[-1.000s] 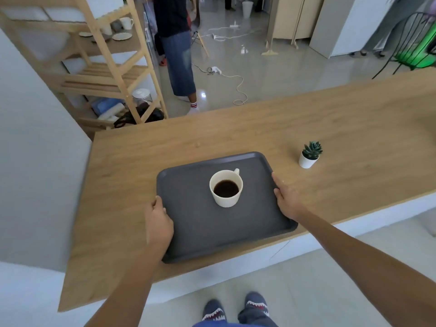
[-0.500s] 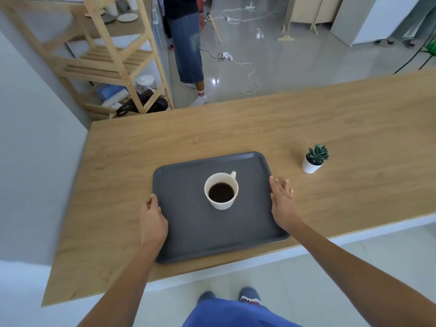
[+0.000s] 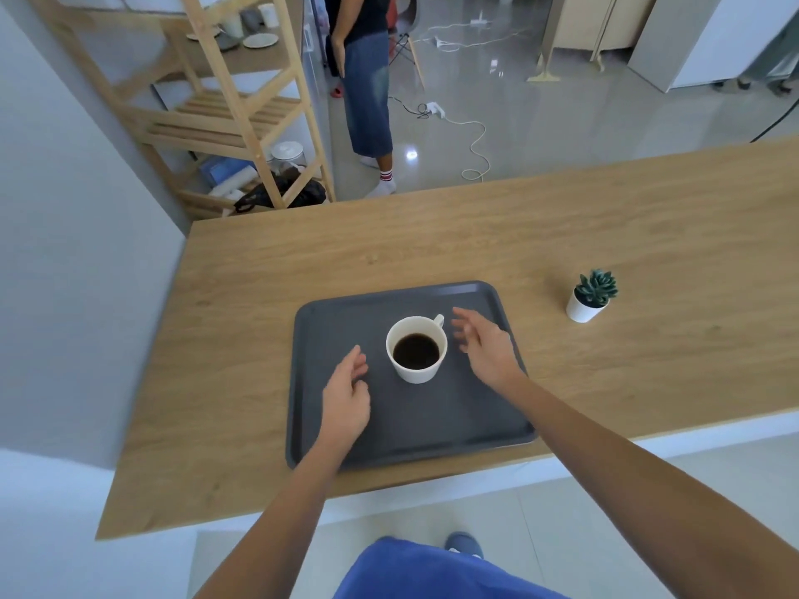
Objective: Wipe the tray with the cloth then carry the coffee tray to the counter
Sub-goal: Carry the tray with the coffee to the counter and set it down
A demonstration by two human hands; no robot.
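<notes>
Left hand (image 3: 346,395) loosely open, empty, over tray (image 3: 432,430) left of cup (image 3: 416,348). Right hand (image 3: 486,345) open, fingers spread, empty, right of cup. Tray flat on counter (image 3: 475,235), near edge. Plant (image 3: 590,296) well right.

I can read no text, label, brand, number or sign on anything in front of me here.

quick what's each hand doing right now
Left hand: open, empty, over the tray.
Right hand: open, empty, beside the coffee cup.
</notes>
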